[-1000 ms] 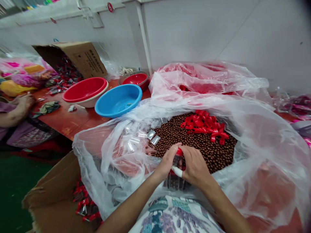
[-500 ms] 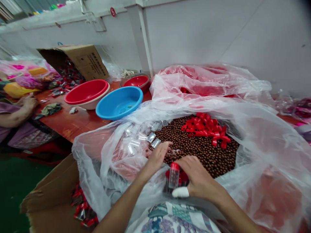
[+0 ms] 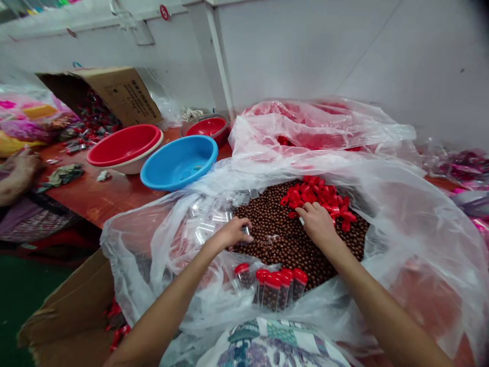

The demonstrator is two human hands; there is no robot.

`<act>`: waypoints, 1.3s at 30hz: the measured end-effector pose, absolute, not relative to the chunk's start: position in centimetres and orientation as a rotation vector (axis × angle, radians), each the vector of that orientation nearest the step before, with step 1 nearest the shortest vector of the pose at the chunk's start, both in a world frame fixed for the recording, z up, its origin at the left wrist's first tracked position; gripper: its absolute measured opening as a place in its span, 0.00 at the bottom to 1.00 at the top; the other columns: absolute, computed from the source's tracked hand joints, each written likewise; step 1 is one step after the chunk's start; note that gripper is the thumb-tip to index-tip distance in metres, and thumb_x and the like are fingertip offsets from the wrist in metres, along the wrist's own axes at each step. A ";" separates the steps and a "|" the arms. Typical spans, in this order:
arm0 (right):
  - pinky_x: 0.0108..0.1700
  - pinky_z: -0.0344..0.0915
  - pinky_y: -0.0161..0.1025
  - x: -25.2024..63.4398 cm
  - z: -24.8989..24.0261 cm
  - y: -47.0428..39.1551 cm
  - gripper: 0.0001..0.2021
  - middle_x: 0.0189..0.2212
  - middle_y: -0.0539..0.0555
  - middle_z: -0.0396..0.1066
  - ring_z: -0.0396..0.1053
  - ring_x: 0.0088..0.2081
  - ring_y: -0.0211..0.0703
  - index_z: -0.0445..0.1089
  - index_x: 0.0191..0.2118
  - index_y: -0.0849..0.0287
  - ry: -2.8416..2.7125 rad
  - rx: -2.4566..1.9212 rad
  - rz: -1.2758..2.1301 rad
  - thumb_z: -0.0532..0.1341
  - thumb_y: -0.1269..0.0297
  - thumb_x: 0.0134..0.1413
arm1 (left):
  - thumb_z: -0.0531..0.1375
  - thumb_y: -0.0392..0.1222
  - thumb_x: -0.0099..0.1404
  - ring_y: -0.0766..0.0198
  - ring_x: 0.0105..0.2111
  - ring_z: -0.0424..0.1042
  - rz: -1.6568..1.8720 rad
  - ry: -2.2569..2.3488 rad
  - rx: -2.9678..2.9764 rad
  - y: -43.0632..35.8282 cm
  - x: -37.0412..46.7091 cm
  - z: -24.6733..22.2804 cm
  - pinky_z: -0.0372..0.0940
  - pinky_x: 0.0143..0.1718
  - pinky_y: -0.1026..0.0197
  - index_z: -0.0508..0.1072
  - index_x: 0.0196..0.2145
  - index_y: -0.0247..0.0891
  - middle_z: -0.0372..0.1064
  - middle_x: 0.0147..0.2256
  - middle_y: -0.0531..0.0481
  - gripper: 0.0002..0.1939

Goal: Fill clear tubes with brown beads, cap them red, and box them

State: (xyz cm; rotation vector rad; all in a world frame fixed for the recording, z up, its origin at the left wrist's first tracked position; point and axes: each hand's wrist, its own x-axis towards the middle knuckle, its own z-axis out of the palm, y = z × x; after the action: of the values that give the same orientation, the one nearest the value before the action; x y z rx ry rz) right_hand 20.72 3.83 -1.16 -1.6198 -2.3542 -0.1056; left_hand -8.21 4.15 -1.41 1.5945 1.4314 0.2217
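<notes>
bag [image 3: 393, 199]: brown beads [image 3: 273, 214], red caps [image 3: 307, 191] contained
left hand [image 3: 230, 233]: curled, clear tube [image 3: 246, 231] pinched
right hand [image 3: 318, 223]: half-curled at caps, hold cannot be told
change: capped tubes [image 3: 272, 292] left uncovered

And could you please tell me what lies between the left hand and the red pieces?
Small brown balls lie there, as the head view shows.

Left hand [image 3: 234, 232] gripping tube [image 3: 246, 231]; right hand [image 3: 319, 223] seemingly touching caps [image 3: 311, 191].

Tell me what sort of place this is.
Probably a workshop or factory: red caps lie heaped on brown balls, filled tubes cluster nearby, and another person sits at the table.
</notes>
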 end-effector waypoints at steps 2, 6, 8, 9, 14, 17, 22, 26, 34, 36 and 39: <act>0.38 0.58 0.44 20.7 -1.0 3.2 0.11 0.29 0.60 0.67 0.61 0.35 0.50 0.73 0.34 0.59 -2.359 -1.649 -0.116 0.54 0.77 0.49 | 0.63 0.46 0.50 0.71 0.20 0.64 0.354 1.419 1.376 4.3 -7.5 -2.1 0.64 0.21 0.64 0.65 0.38 0.41 0.61 0.31 0.55 0.18; 0.38 0.59 0.43 21.5 -1.0 0.9 0.10 0.32 0.59 0.68 0.63 0.36 0.50 0.72 0.34 0.59 -2.307 -1.716 -0.095 0.55 0.75 0.49 | 0.59 0.51 0.55 0.72 0.17 0.62 0.458 1.451 1.202 4.5 -6.0 -3.1 0.63 0.19 0.66 0.63 0.36 0.40 0.60 0.24 0.58 0.16; 0.38 0.61 0.42 22.2 -1.1 -0.4 0.09 0.34 0.57 0.69 0.65 0.37 0.49 0.71 0.38 0.57 -2.198 -1.728 0.012 0.56 0.68 0.52 | 0.60 0.54 0.53 0.73 0.15 0.60 0.453 1.505 1.313 4.7 -5.1 -3.3 0.59 0.16 0.69 0.65 0.33 0.38 0.60 0.22 0.58 0.17; 0.37 0.62 0.41 22.5 -1.2 -1.1 0.09 0.34 0.55 0.70 0.67 0.36 0.48 0.70 0.40 0.55 -2.117 -1.738 0.094 0.56 0.64 0.53 | 0.61 0.54 0.52 0.73 0.16 0.60 0.460 1.518 1.384 4.7 -4.7 -3.3 0.57 0.16 0.70 0.66 0.31 0.37 0.61 0.21 0.57 0.17; 0.28 0.63 0.39 23.4 -1.3 -4.3 0.22 0.26 0.49 0.71 0.68 0.24 0.44 0.62 0.51 0.54 -1.703 -1.943 0.467 0.57 0.50 0.51 | 0.62 0.50 0.51 0.70 0.19 0.63 0.499 1.419 1.532 4.9 -1.6 -3.5 0.57 0.15 0.70 0.69 0.30 0.36 0.65 0.23 0.54 0.15; 0.32 0.65 0.40 23.4 -1.6 -5.8 0.18 0.31 0.51 0.71 0.69 0.28 0.44 0.64 0.47 0.54 -1.588 -1.885 0.544 0.58 0.52 0.52 | 0.63 0.48 0.50 0.70 0.18 0.64 0.487 1.342 1.472 5.0 0.3 -3.9 0.58 0.15 0.69 0.68 0.30 0.35 0.66 0.24 0.53 0.15; 0.43 0.65 0.42 23.6 -2.4 -7.6 0.08 0.37 0.55 0.66 0.67 0.40 0.45 0.69 0.37 0.55 -1.726 -1.591 0.567 0.58 0.59 0.53 | 0.66 0.42 0.48 0.70 0.17 0.66 0.486 1.157 1.171 4.9 2.6 -4.4 0.62 0.18 0.68 0.69 0.32 0.32 0.67 0.21 0.54 0.15; 0.47 0.64 0.46 23.9 -2.5 -8.9 0.14 0.43 0.58 0.64 0.65 0.44 0.48 0.69 0.46 0.54 -1.901 -1.599 0.506 0.58 0.63 0.53 | 0.68 0.40 0.45 0.70 0.22 0.68 0.492 1.084 1.009 4.5 3.3 -4.1 0.66 0.25 0.66 0.74 0.33 0.30 0.70 0.26 0.50 0.16; 0.50 0.64 0.47 24.6 -3.3 -9.4 0.20 0.47 0.56 0.66 0.65 0.48 0.47 0.63 0.53 0.52 -1.844 -1.630 0.628 0.52 0.70 0.53 | 0.69 0.41 0.46 0.69 0.26 0.70 0.480 0.994 0.854 3.7 3.0 -3.5 0.69 0.34 0.62 0.74 0.32 0.31 0.71 0.29 0.49 0.16; 0.52 0.62 0.49 24.6 -3.3 -9.1 0.21 0.49 0.56 0.67 0.64 0.50 0.48 0.61 0.55 0.52 -1.778 -1.641 0.677 0.53 0.67 0.54 | 0.68 0.40 0.47 0.68 0.29 0.71 0.483 0.929 0.787 3.4 2.5 -3.0 0.69 0.37 0.61 0.74 0.34 0.32 0.72 0.32 0.48 0.16; 0.54 0.59 0.52 24.3 -2.8 -8.7 0.21 0.50 0.56 0.67 0.64 0.51 0.49 0.61 0.55 0.52 -1.634 -1.661 0.788 0.55 0.63 0.55 | 0.68 0.38 0.49 0.66 0.33 0.73 0.510 0.814 0.658 2.6 1.5 -2.1 0.68 0.41 0.60 0.72 0.36 0.33 0.72 0.34 0.46 0.15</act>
State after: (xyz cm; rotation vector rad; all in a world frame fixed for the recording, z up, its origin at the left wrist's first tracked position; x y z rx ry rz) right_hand 24.34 -8.71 -2.79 -1.6611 -1.6342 0.7881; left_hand 1.55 2.57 -2.06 0.6584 0.8142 0.5102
